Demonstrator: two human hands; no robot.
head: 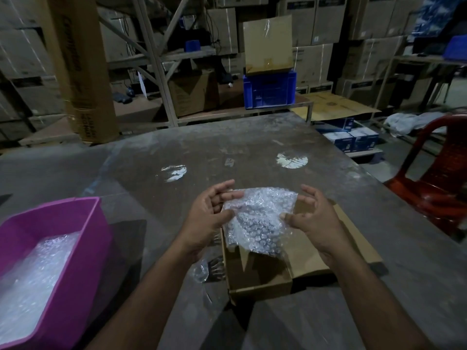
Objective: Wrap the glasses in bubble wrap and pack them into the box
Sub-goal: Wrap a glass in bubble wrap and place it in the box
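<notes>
Spanning a box-lined storeroom, worn grey table (252, 147) dominates.

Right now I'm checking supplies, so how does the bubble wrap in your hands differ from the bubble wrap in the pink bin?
The held bubble wrap is a bundled piece, pinched by the left hand and right hand above the open cardboard box. The bubble wrap in the pink bin lies loose and untouched. Both are clear.

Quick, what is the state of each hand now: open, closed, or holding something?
Left hand: grip closed on the bubble wrap bundle, thumb pinching its left edge.
Right hand: thumb touches the bundle's right edge, fingers loosely curled above; grip unclear.
</notes>
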